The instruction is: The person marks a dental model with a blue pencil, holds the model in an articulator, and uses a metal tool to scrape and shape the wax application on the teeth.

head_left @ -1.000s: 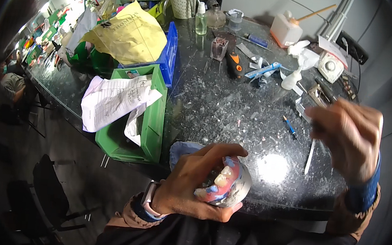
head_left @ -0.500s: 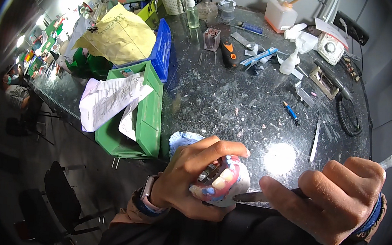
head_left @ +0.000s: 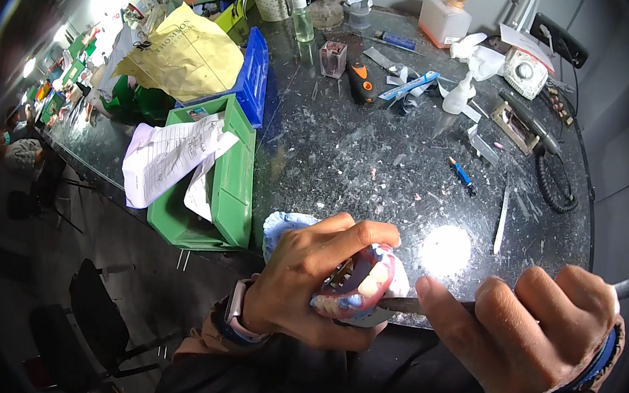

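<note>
My left hand [head_left: 287, 288] is closed around a dental model with a pink wax denture base and whitish teeth [head_left: 376, 277]. Blue material shows among the teeth, and metal parts are visible inside the arch. In my right hand [head_left: 533, 327] is a dark metal wax knife [head_left: 401, 304], its handle end sticking out past the fist. The blade tip meets the side of the model by the pink edge; whether it cuts in is too small to tell. Beside my left hand, partly hidden by it, lies a light blue plaster cast [head_left: 278, 227].
A green bin [head_left: 236, 181] with papers stands left, a blue bin [head_left: 255, 85] behind it. Farther back are an orange-and-black handle [head_left: 359, 82], a spray bottle [head_left: 303, 19] and a liquid container [head_left: 445, 20]. A blue pencil-like tool [head_left: 462, 176] and corded handpiece [head_left: 531, 120] lie right.
The model has turned a little in my left hand. The knife has tilted, its handle end lower, and its tip has gone from the pale base up toward the pink edge.
</note>
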### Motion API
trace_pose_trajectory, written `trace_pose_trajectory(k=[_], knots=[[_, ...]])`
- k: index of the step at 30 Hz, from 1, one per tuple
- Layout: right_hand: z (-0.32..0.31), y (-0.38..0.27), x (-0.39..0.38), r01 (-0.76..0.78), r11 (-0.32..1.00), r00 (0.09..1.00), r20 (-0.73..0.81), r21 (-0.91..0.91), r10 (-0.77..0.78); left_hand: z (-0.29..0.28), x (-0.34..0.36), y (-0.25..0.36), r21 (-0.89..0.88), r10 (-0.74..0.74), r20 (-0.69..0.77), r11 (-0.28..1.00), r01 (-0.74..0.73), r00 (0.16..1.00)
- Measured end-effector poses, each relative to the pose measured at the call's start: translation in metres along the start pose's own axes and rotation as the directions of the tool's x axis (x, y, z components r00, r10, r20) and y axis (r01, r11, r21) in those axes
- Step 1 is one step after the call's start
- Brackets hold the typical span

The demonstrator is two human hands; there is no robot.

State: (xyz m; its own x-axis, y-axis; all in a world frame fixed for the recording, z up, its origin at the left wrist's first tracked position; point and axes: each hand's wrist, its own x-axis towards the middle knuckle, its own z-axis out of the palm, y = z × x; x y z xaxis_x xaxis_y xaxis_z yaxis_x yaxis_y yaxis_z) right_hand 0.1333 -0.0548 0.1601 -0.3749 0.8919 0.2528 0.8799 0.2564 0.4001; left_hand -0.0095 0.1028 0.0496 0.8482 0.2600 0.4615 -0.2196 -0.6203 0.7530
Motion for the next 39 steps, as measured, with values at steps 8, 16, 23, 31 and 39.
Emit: trace_pose_trajectory(k=[8,16,23,31,39], knots=[[0.013,-0.011,-0.012,-0.013,1.000,0.993,-0.119,-0.021,0.010,0.004,-0.002,-0.004,0.009,0.002,-0.005,1.000,-0.002,1.000],[0.009,-0.005,-0.013,-0.054,0.997,0.996,-0.070,0.059,0.058,0.003,0.001,-0.005,0.007,-0.003,0.027,1.000,0.003,1.000],[-0.003,0.000,-0.008,-0.030,0.999,0.999,-0.030,-0.028,0.030,0.001,0.001,-0.003,-0.011,0.029,0.003,1.000,-0.029,1.000],[0.002,-0.001,-0.010,-0.003,1.000,1.000,-0.021,-0.024,0.002,0.004,0.001,-0.002,0.010,0.038,0.007,0.999,-0.038,0.999],[0.011,-0.004,-0.016,-0.036,0.997,0.996,-0.080,0.066,0.041,0.006,0.004,0.001,0.012,-0.022,0.018,1.000,0.022,1.000]])
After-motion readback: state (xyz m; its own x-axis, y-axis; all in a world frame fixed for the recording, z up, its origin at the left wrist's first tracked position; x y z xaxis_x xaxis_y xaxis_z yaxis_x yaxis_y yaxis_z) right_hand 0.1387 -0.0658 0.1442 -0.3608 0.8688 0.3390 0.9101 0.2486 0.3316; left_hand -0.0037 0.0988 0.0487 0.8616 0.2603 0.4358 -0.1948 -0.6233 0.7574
